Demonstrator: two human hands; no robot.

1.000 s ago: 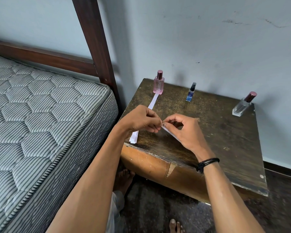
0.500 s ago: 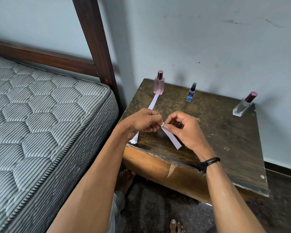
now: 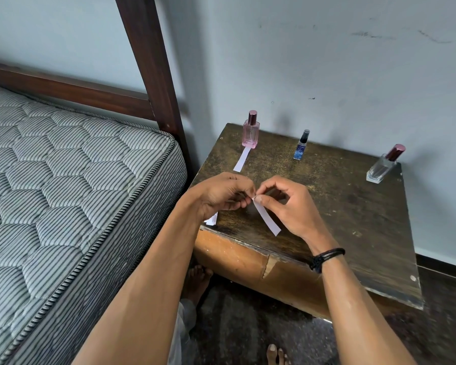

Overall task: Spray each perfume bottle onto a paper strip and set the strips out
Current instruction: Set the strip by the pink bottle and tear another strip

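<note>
centre frame | right hand (image 3: pixel 291 206) grip pinches strip (image 3: pixel 267 219) at its top end, long axis slanting lower right | left hand (image 3: pixel 221 196) grip clamped on spare strips (image 3: pixel 212 220) | blue bottle (image 3: pixel 300 148) upper centre on worktop (image 3: pixel 353 219) — beyond both hands, nearer the right

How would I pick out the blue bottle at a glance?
Find the dark wooden table beside the bed. Three bottles stand along its far edge; the blue bottle is the middle one. It is the smallest, with a black top, while the pink bottle and clear bottle have maroon caps.
</note>
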